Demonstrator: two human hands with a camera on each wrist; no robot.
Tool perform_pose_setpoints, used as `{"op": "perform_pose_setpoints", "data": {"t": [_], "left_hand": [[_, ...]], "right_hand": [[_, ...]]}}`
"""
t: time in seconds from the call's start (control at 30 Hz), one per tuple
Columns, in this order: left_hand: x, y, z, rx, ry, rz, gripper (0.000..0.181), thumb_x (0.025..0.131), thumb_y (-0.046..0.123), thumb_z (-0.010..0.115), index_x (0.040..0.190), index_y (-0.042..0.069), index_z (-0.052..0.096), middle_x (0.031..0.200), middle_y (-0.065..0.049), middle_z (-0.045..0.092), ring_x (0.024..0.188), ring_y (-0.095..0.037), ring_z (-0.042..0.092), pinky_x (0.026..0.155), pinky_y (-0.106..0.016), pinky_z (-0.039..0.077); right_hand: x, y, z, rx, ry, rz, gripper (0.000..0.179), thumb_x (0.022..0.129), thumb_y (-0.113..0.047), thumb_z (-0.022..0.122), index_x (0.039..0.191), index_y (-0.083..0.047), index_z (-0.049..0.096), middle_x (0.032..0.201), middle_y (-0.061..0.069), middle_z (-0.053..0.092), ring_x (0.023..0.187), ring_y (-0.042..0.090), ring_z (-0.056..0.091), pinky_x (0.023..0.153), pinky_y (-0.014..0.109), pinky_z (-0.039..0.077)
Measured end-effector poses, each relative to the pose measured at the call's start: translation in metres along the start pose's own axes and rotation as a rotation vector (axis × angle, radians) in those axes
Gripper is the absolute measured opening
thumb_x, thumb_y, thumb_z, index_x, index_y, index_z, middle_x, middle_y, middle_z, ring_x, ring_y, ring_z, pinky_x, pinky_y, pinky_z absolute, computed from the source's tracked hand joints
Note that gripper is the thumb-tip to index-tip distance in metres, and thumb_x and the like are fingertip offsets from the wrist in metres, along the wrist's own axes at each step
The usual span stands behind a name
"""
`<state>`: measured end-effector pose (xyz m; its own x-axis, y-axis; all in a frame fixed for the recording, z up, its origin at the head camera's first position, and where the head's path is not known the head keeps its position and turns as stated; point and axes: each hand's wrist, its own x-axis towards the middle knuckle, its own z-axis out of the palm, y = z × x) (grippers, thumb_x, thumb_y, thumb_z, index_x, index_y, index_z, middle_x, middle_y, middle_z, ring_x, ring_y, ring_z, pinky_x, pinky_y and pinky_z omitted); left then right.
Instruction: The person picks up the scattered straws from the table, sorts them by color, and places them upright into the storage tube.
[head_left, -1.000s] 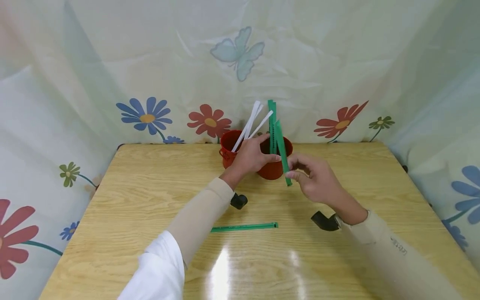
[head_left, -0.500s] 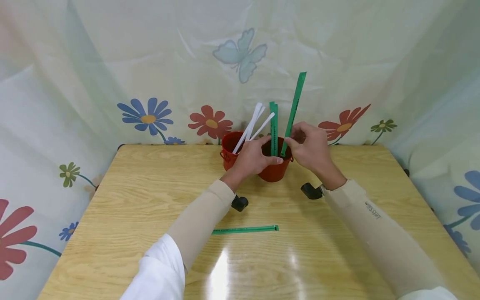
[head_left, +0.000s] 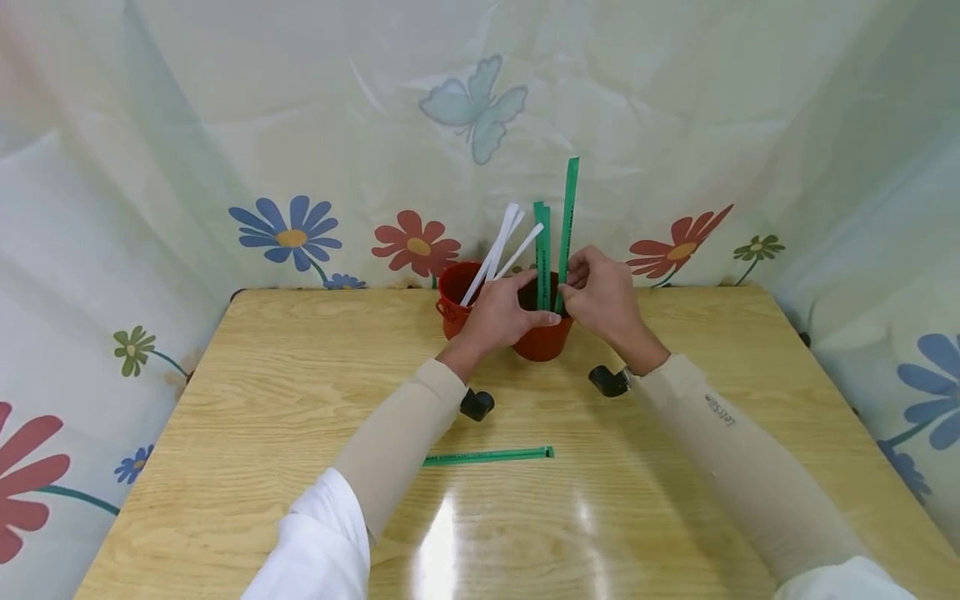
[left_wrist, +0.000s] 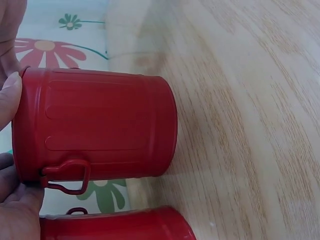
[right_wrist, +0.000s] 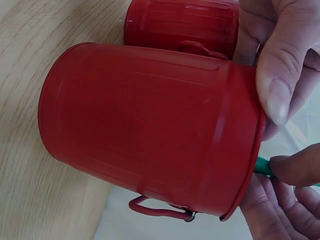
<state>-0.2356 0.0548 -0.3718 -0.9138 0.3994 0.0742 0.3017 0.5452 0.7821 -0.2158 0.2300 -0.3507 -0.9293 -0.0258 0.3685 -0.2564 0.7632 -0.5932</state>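
Two small red metal buckets stand side by side at the back of the table. My left hand (head_left: 498, 315) grips the rim of the right-hand bucket (head_left: 542, 343), thumb on the near side. Between thumb and fingers, my right hand (head_left: 603, 296) pinches a long green wrapped straw (head_left: 569, 208) printed with dark text. It stands nearly upright, its lower end inside that bucket's mouth. Several green straws (head_left: 543, 258) lean together in the same bucket. Seen from the right wrist, only a short green piece (right_wrist: 262, 166) shows past the rim.
Several white wrapped straws (head_left: 498, 250) lean in the left-hand bucket (head_left: 454, 321). Another green straw (head_left: 489, 456) lies flat on the wooden table (head_left: 300, 400), partly behind the left forearm. A flowered curtain (head_left: 360, 125) hangs right behind the buckets.
My right hand has lifted the green straw, turned it upright and brought its lower end into the right-hand bucket, then shifted it left. The left hand keeps its grip on the rim.
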Motion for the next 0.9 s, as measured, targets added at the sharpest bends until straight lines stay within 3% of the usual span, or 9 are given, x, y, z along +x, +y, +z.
{"op": "perform_pose_setpoints", "data": {"t": [0.33,0.5,0.63,0.8,0.9], "left_hand": [[0.000,0.000,-0.002,-0.028,-0.017,0.027,0.080,0.089,0.032,0.084,0.157,0.012,0.047,0.152,-0.011,0.059,0.135,-0.031,0.058,0.106,-0.040,0.057],[0.001,-0.001,-0.002,-0.012,-0.008,0.032,0.078,0.089,0.033,0.084,0.156,0.013,0.049,0.150,-0.010,0.061,0.133,-0.029,0.059,0.105,-0.040,0.057],[0.001,-0.002,-0.003,-0.013,-0.014,0.028,0.077,0.089,0.033,0.084,0.156,0.014,0.050,0.148,-0.010,0.062,0.130,-0.031,0.062,0.103,-0.040,0.058],[0.001,-0.002,-0.002,-0.006,-0.012,0.035,0.073,0.090,0.033,0.083,0.153,0.016,0.053,0.143,-0.007,0.066,0.128,-0.029,0.062,0.105,-0.041,0.057],[0.001,-0.002,0.000,0.002,-0.017,0.035,0.071,0.090,0.032,0.083,0.153,0.016,0.053,0.143,-0.007,0.066,0.129,-0.029,0.061,0.108,-0.043,0.055]], "right_hand": [[0.000,-0.002,0.001,-0.044,-0.043,0.048,0.024,0.094,-0.003,0.066,0.114,0.009,0.062,0.096,0.025,0.073,0.086,0.038,0.072,0.078,0.053,0.062],[-0.001,-0.008,0.000,-0.067,-0.008,0.027,0.026,0.095,-0.005,0.065,0.116,0.010,0.062,0.096,0.026,0.075,0.083,0.040,0.073,0.075,0.053,0.061],[-0.010,-0.013,-0.001,-0.079,0.071,-0.027,0.017,0.097,-0.006,0.064,0.106,0.008,0.066,0.088,0.025,0.075,0.074,0.037,0.070,0.066,0.050,0.059],[-0.040,-0.020,0.001,-0.026,0.186,-0.195,0.007,0.094,0.000,0.066,0.094,0.006,0.069,0.080,0.019,0.074,0.068,0.031,0.070,0.064,0.045,0.060],[-0.065,-0.021,0.007,0.100,0.194,-0.256,0.003,0.091,0.004,0.070,0.092,0.005,0.073,0.080,0.016,0.076,0.069,0.027,0.073,0.069,0.028,0.063]]}}
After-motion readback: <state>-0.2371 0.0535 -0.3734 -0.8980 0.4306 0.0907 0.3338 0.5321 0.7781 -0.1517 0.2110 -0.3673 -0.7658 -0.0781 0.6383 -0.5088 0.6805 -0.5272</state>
